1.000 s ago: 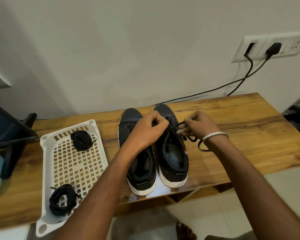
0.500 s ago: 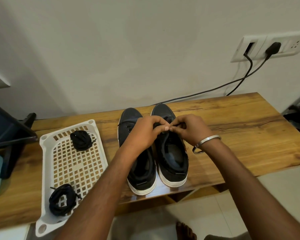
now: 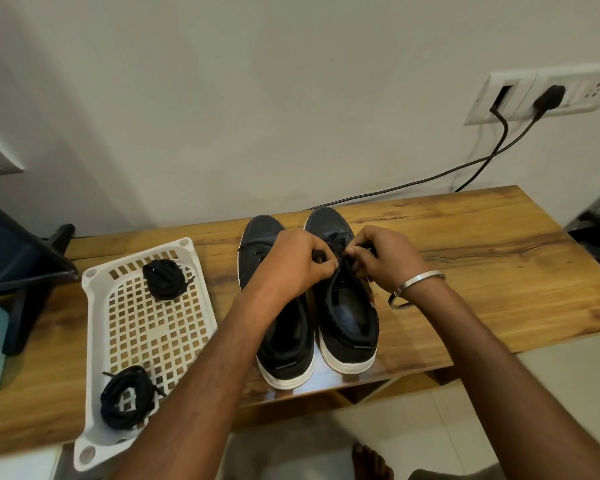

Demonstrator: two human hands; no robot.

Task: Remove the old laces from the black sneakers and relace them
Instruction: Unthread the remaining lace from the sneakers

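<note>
- Head view: my left hand (image 3: 300, 263) sits over the laced front of the right sneaker (image 3: 343, 292), its fingers (image 3: 321, 256) curled and pinching the black lace (image 3: 336, 271) there.
- Head view: my right hand (image 3: 385, 258) meets it from the other side of the same sneaker, its fingers curled round the lace too; the two hands nearly touch above the eyelets.
- A metal bangle (image 3: 414, 287) hangs at my right wrist, just beside the right sneaker's outer edge.
- The left sneaker (image 3: 278, 320) stands touching the right sneaker on its left, toes toward the wall, heels near the counter's front edge; my left forearm crosses over it.
- Both sneakers stand upright on the wooden counter (image 3: 499, 271), roughly in its middle.
- A white slotted tray (image 3: 146, 327) lies on the counter to the left of the sneakers, apart from them.
- One bundle of black laces (image 3: 165, 278) lies at the tray's far end; a second bundle (image 3: 129, 396) lies at its near end.
- Behind the sneakers, a black cable (image 3: 430, 180) runs down the wall to the counter's back edge, coming from a white socket plate (image 3: 534, 95) up and to the right of them.
- I cannot tell which eyelet the lace passes through; my fingers hide it.
</note>
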